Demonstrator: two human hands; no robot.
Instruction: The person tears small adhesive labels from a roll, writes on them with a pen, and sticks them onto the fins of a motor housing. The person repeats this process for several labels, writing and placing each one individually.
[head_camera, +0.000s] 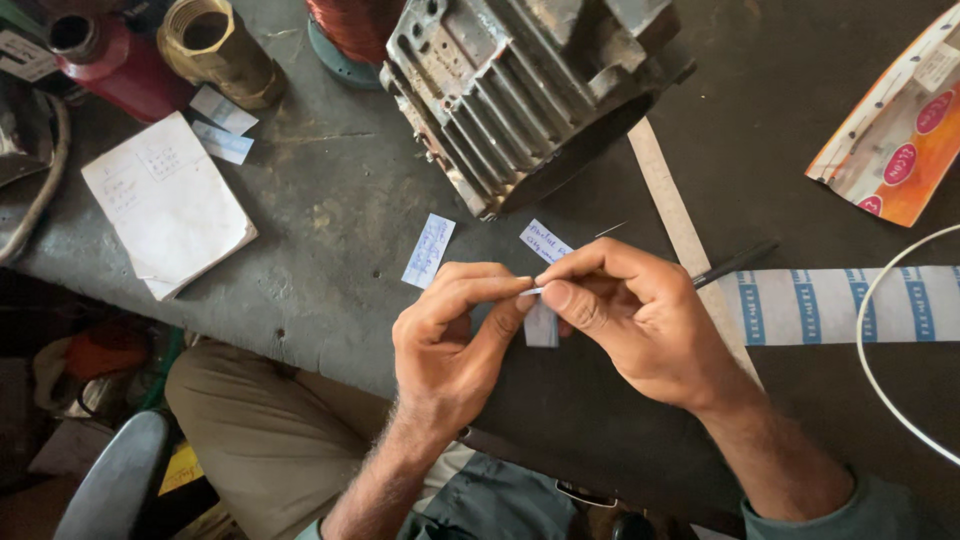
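Head view: my left hand is pinching one end of a small paper slip above the grey workbench. My right hand is gripping its other end, also holding a pen. Behind, a finned motor housing is resting.

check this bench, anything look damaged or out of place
The orange wrapper at the top right is torn open and crumpled. The notepad has a curled, dog-eared corner. The hands pinch a small paper slip; nothing there looks wrong.
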